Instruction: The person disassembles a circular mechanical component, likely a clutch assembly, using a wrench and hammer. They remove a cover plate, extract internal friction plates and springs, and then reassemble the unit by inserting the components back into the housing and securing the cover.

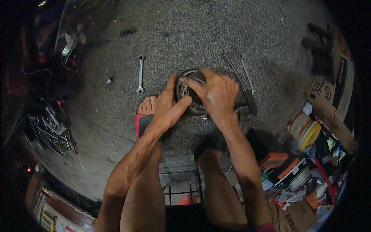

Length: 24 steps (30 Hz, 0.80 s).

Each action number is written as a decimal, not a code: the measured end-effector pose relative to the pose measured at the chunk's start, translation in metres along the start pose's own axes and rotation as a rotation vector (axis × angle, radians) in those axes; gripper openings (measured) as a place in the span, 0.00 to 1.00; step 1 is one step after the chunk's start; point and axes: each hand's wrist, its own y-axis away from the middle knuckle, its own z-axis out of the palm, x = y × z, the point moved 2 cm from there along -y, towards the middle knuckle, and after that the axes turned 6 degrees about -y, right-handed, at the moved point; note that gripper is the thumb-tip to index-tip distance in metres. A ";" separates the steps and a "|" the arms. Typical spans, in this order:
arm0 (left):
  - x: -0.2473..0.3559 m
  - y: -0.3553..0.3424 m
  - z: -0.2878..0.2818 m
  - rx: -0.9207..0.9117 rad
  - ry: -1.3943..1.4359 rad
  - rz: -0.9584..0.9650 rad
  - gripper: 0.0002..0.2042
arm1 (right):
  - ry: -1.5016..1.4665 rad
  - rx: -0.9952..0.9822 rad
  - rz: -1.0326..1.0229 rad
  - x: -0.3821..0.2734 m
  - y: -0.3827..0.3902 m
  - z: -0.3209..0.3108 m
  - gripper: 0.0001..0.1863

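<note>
Between my feet, on the rough concrete floor, is a round, dark metal drum-brake part point(192, 72) with curved pieces inside its rim. My left hand point(169, 103) wraps its left side, with the thumb reaching over the lower part. From the right, my right hand point(217, 92) clasps the upper edge, fingers bent and thumb pointing inward across the top. Both hands cover much of the part's inside. A small metal tab point(205, 119) shows just below the rim.
A combination wrench point(140, 74) lies left; another wrench point(247, 74) and a dark-handled tool point(251, 103) lie right. A small socket point(109, 81) sits further left. Metal rods point(56, 135) fill the left side. Cardboard point(328, 92) and tape rolls point(307, 129) crowd the right.
</note>
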 end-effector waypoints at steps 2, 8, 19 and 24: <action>-0.008 -0.006 0.000 0.014 -0.063 0.026 0.41 | 0.030 0.001 -0.091 0.000 -0.003 0.000 0.27; -0.027 0.006 -0.012 -0.068 -0.094 -0.093 0.32 | 0.116 -0.006 -0.506 -0.022 0.002 0.017 0.18; -0.019 0.010 -0.015 -0.079 -0.113 -0.199 0.32 | 0.081 -0.114 -0.670 -0.021 -0.015 0.012 0.22; -0.035 0.013 -0.003 -0.004 -0.301 -0.077 0.36 | 0.111 -0.213 -0.542 -0.020 -0.010 0.010 0.21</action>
